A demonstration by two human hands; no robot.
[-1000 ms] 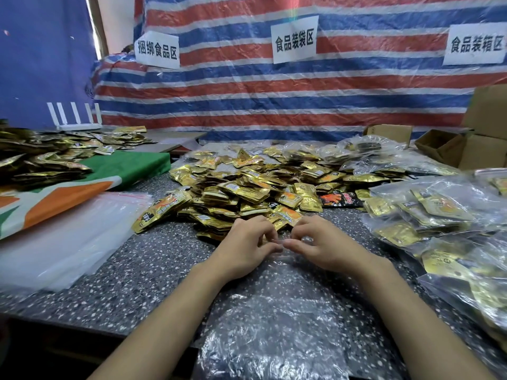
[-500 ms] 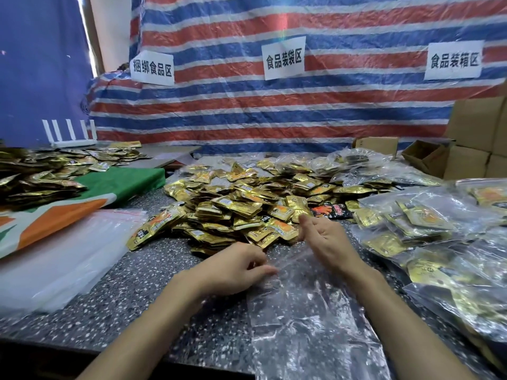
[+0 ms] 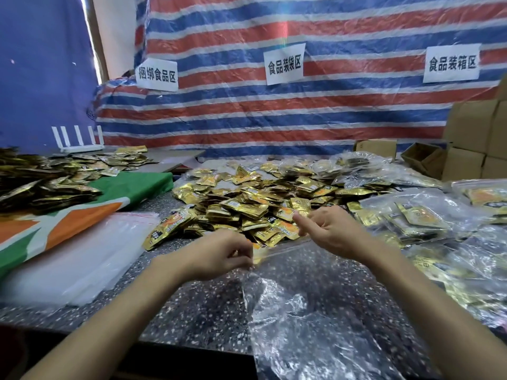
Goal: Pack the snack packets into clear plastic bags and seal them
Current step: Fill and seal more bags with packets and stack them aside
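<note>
Loose gold foil snack packets [image 3: 247, 204] sat heaped mid-bench, spreading toward the far edge. One empty clear plastic bag [image 3: 315, 311] lay crumpled at the near edge, its lower end hanging over and its mouth end right at the heap. Filled bags [image 3: 411, 220] with packets inside were piled along the right edge. A flat stack of empty bags [image 3: 76, 256] lay near the left edge.

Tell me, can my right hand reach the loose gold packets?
Probably yes: the right hand hovers at the near edge of the packet pile with nothing between them, while the left hand pinches the clear bag.
</note>
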